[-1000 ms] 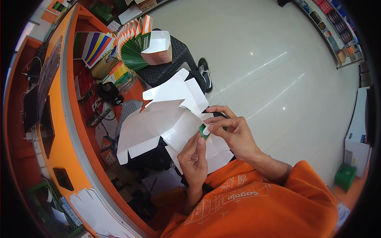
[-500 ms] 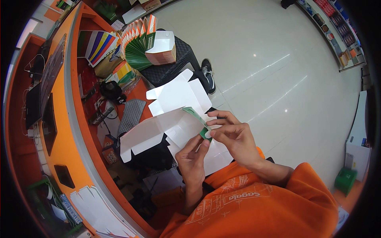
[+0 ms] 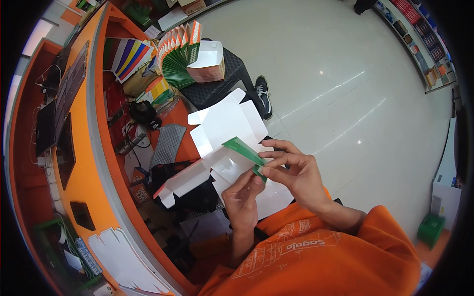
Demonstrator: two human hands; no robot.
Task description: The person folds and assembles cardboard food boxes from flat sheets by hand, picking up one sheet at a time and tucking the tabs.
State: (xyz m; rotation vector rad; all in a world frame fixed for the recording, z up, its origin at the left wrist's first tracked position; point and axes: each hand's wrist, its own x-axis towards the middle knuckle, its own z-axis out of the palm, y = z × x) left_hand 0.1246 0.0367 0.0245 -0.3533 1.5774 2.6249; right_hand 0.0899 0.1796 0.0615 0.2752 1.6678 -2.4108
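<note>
A carton blank, white inside and green outside, is pinched by both of my hands above my lap. My left hand grips its near end from below, thumb and fingers closed. From the other side, my right hand closes thumb and fingers on a green flap, hiding part of it. The held blank is partly folded, and its long white panel with tabs reaches out to the left. Beneath it, another flat white carton blank lies spread open, inside face up.
A fanned stack of green and orange cartons sits on a black quilted seat ahead. Along the left runs an orange counter with a dark phone and white sheets. A green bin stands at right.
The held carton has tilted, so more of its green outer face shows and its long white panel looks narrower. Both hands keep their hold on it. The whole view has shifted slightly.
</note>
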